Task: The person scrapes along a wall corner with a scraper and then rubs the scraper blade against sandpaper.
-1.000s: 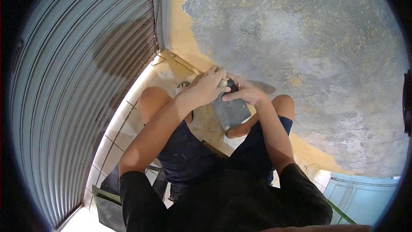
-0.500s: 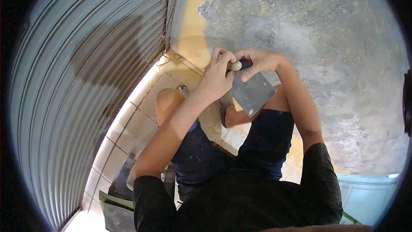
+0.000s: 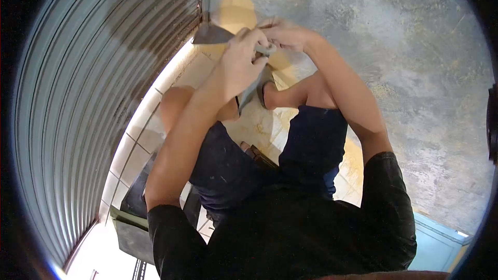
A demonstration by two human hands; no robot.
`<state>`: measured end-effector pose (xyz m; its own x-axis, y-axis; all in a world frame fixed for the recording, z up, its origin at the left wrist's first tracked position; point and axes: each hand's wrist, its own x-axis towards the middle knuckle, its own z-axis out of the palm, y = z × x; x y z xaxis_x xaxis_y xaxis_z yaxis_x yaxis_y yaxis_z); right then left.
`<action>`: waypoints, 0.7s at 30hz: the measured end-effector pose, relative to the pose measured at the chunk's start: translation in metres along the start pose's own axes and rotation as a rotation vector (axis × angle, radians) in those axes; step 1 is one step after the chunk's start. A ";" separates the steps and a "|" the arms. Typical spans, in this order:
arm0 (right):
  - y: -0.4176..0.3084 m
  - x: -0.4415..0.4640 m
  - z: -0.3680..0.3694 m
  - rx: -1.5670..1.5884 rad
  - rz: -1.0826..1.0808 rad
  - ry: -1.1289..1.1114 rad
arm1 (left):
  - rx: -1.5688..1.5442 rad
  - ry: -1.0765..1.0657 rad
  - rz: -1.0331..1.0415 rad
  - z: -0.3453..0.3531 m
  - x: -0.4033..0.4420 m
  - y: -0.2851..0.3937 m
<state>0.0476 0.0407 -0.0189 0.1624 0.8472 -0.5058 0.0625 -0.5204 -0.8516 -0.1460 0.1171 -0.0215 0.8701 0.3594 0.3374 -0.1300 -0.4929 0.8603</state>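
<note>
My left hand (image 3: pixel 243 58) is wrapped around the pale handle (image 3: pixel 265 50) of a putty knife. A dark, flat blade (image 3: pixel 211 34) sticks out to the left beyond my left knuckles and looks like part of that tool. Close beside it, my right hand (image 3: pixel 285 35) is closed and blurred by motion, with its fingertips by the left hand. A second putty knife, with a wide grey blade (image 3: pixel 254 89), hangs tilted below both hands. Its handle is hidden, though the right fingers appear to grip it.
A corrugated metal shutter (image 3: pixel 78 103) rises on the left. On the right is a patchy grey plastered wall (image 3: pixel 404 83) with a yellow strip. My bent knees stand over the tiled floor (image 3: pixel 132 150). A green-edged dark container (image 3: pixel 136 236) sits at the lower left.
Both hands have moved up and left. The wide blade has swung from in front of the right knee to beneath my left hand, and the dark blade now shows at left.
</note>
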 end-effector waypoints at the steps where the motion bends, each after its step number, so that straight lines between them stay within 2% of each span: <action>1: -0.001 0.000 0.000 -0.015 -0.032 -0.023 | -0.045 -0.014 -0.053 -0.002 0.000 0.005; 6: 0.009 -0.004 0.002 -0.026 -0.187 0.097 | 0.079 0.043 0.020 -0.004 0.000 -0.004; 9: 0.015 -0.014 -0.008 -0.068 -0.232 0.171 | 0.142 -0.035 -0.191 -0.007 0.005 0.016; 14: 0.023 -0.032 -0.030 -0.121 -0.291 0.180 | 0.256 -0.035 -0.164 0.017 0.013 -0.001; 16: 0.018 -0.046 -0.035 -0.294 -0.198 0.219 | 0.305 -0.068 -0.154 0.027 0.011 -0.005; 17: 0.024 -0.048 -0.039 -0.282 -0.204 0.230 | 0.356 -0.082 -0.196 0.031 0.012 -0.005; 19: 0.038 -0.050 -0.042 -0.476 -0.326 0.299 | 0.415 -0.104 -0.233 0.041 0.011 -0.005; 20: 0.046 -0.048 -0.042 -0.471 -0.335 0.306 | 0.443 -0.127 -0.226 0.044 0.010 -0.006; 21: 0.051 -0.046 -0.040 -0.655 -0.283 0.354 | 0.470 -0.143 -0.218 0.047 0.009 -0.007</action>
<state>0.0824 -0.0290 -0.0338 0.3504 0.9295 -0.1148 0.6965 -0.3406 -0.6316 -0.1147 0.0868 -0.0427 0.9135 0.3975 0.0866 0.2589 -0.7322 0.6300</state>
